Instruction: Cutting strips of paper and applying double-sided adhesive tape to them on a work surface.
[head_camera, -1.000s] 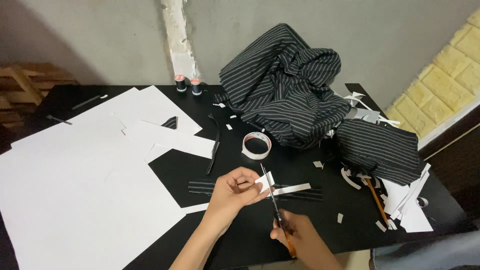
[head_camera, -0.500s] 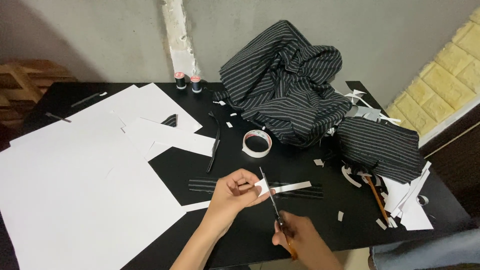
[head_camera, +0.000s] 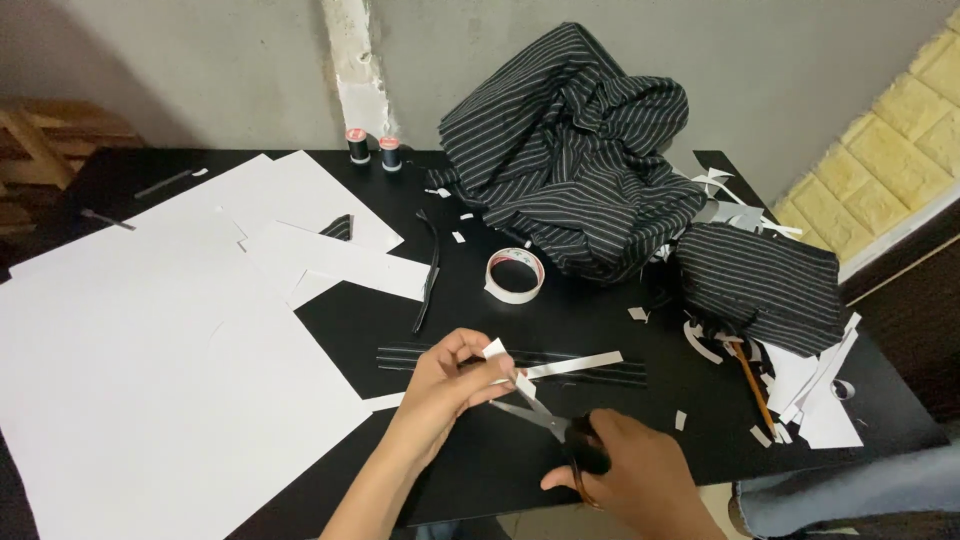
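Pinching paper strip (head_camera: 560, 367): left hand (head_camera: 448, 382) | scissors (head_camera: 545, 418): gripped by right hand (head_camera: 628, 470), blades at strip | tape roll (head_camera: 515, 274) near

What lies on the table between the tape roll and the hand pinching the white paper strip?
In the head view, only bare black table and thin dark strips separate the tape roll from the left hand.
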